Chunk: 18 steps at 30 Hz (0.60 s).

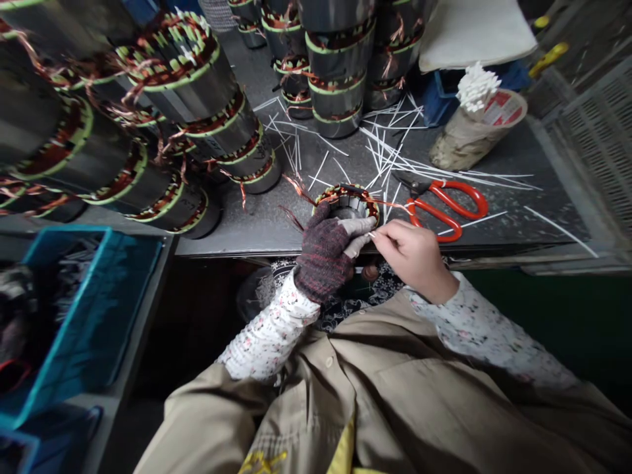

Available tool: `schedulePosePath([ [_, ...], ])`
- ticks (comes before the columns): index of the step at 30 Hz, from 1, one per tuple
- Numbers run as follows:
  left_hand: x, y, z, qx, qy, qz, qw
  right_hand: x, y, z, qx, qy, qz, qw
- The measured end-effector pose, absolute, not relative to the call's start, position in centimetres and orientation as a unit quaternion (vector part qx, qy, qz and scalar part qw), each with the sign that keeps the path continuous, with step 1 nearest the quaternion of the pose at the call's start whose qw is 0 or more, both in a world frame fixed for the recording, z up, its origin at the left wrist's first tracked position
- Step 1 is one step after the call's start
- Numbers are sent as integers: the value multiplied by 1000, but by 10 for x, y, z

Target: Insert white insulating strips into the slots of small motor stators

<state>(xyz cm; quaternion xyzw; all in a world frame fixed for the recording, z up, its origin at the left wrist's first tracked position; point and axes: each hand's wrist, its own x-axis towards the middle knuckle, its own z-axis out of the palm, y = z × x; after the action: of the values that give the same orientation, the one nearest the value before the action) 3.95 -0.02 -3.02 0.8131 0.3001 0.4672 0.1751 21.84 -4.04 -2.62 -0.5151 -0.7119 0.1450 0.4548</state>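
Copper-wound stator (pixel 349 203), bore up, axis upright

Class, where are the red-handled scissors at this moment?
In the head view, the red-handled scissors lie right of centre on the grey bench, just beyond the right hand, with thin white strips around them.

Wound motor stator (pixel 351 204): open ring, bore facing up, slotted metal inner wall visible. Copper windings around upper rim, pale green insulation between; dark sleeve along far edge. Sits at bench (pixel 247 245) edge, under and just beyond the gloved left hand (pixel 328 247), which covers its near-left side. Loose copper leads: two bunches left, one strand right, beyond the right hand (pixel 412 253). Thin white piece (pixel 371 234): pinched in right fingertips, mostly hidden.
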Motion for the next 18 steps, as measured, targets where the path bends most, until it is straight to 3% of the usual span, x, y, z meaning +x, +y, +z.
schedulePosePath([
  [7, 37, 2, -31, 842, 281, 440, 134, 219, -42, -15, -514, -694, 137, 485],
  [18, 39, 1, -30, 832, 305, 441, 143, 231, -55, -26, -451, -681, 264, 513],
])
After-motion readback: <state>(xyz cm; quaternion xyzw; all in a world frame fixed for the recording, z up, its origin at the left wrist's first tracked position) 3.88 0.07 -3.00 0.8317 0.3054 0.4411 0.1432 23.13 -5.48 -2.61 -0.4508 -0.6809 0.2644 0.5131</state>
